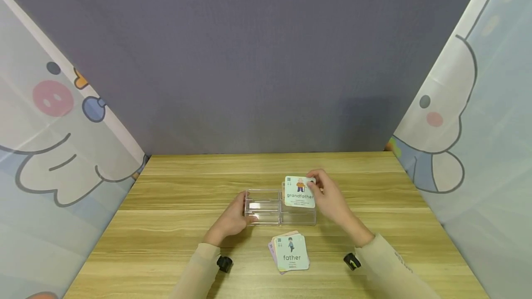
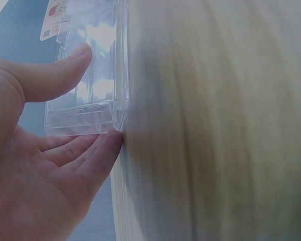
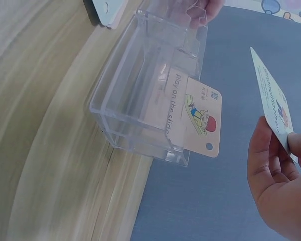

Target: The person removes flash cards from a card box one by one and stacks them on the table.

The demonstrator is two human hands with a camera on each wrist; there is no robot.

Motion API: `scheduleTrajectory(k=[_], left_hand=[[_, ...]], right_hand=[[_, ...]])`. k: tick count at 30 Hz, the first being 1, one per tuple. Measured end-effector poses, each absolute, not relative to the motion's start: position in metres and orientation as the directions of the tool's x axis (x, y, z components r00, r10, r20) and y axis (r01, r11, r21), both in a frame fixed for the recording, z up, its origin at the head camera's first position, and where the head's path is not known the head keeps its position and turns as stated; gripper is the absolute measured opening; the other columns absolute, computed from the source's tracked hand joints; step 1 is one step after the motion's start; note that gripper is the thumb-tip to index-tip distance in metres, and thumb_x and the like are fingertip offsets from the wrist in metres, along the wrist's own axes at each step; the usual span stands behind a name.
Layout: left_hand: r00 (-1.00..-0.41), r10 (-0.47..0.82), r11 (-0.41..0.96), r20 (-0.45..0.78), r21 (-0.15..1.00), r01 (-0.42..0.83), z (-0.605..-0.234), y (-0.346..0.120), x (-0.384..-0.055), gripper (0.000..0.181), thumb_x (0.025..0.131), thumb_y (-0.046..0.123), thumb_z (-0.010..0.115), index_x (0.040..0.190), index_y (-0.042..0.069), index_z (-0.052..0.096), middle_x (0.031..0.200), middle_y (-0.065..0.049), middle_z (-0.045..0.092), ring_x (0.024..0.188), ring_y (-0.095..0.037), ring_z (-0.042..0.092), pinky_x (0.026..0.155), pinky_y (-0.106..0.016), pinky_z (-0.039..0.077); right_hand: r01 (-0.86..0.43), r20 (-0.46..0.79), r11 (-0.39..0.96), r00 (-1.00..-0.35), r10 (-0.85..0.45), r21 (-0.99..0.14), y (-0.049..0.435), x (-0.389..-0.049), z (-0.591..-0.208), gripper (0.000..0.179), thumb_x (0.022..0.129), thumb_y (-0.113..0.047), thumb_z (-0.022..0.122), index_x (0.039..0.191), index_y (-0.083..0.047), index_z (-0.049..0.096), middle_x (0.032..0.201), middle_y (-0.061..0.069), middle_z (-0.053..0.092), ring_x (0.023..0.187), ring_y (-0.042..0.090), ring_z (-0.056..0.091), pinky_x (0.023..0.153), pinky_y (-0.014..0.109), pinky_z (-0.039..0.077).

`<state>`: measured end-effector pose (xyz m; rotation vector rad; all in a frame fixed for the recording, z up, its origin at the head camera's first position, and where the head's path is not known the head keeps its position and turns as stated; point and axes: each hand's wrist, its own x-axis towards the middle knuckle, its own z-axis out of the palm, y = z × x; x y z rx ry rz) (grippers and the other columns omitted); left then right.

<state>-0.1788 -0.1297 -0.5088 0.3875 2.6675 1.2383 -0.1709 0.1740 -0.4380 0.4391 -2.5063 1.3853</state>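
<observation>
My right hand [image 1: 329, 197] pinches a "grandfather" flashcard [image 1: 299, 193] by its upper right corner, raised above a clear plastic organizer [image 1: 262, 218]. In the right wrist view that card [image 3: 272, 98] is tilted, away from the organizer's wall. A peach "play on the slide" card [image 3: 203, 116] stands in a rear compartment on the right side. With its thumb over the front and fingers at the end wall, my left hand [image 1: 232, 216] holds the organizer's left end. Nearer me lies a loose stack of flashcards [image 1: 292, 254], "father" on top.
The wooden table [image 1: 166, 243] carries the organizer and the card stack. A grey partition [image 1: 266, 68] rises behind its far edge. Cartoon-printed curtains [image 1: 478, 105] hang at both sides. A black wrist strap [image 1: 352, 261] shows near the right sleeve.
</observation>
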Motion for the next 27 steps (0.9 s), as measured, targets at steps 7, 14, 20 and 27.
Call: scheduleTrajectory(k=[7,14,20,27], left_hand=[[-0.95,0.308,0.624,-0.049,0.765,0.162,-0.509,-0.131,-0.178,0.085,0.091,0.015,0.077,0.155,-0.008,0.025,0.146,-0.029,0.045,0.129,-0.043,0.051,0.109,-0.056,0.043],[-0.948,0.314,0.621,-0.051,0.766,0.164,-0.511,-0.131,-0.178,0.085,0.092,0.015,0.076,0.155,-0.007,0.024,0.146,-0.029,0.046,0.129,-0.043,0.051,0.107,-0.056,0.044],[-0.948,0.313,0.619,-0.05,0.768,0.164,-0.511,-0.131,-0.178,0.085,0.092,0.016,0.077,0.155,-0.008,0.025,0.146,-0.029,0.045,0.129,-0.043,0.051,0.108,-0.056,0.044],[-0.949,0.311,0.621,-0.053,0.767,0.161,-0.51,-0.13,-0.178,0.084,0.092,0.015,0.077,0.155,-0.008,0.025,0.146,-0.029,0.046,0.128,-0.043,0.052,0.108,-0.055,0.044]], right_hand=[[-0.36,0.339,0.485,-0.931,-0.133,-0.797,0.172,-0.166,-0.439,0.018,0.1,-0.001,0.061,0.119,-0.005,0.06,0.087,0.005,0.059,0.076,0.018,0.056,0.063,0.026,0.049],[-0.364,0.344,0.484,-0.929,-0.133,-0.796,0.171,-0.163,-0.443,0.018,0.1,-0.001,0.062,0.118,-0.003,0.061,0.086,0.004,0.06,0.076,0.017,0.057,0.065,0.026,0.051],[-0.328,0.305,0.477,-0.944,-0.126,-0.816,0.17,-0.16,-0.444,0.019,0.1,-0.001,0.062,0.118,-0.005,0.061,0.089,0.005,0.061,0.079,0.017,0.058,0.068,0.027,0.053],[-0.305,0.281,0.484,-0.952,-0.123,-0.82,0.169,-0.157,-0.444,0.019,0.1,-0.002,0.061,0.119,-0.006,0.061,0.091,0.005,0.061,0.084,0.017,0.059,0.074,0.028,0.055]])
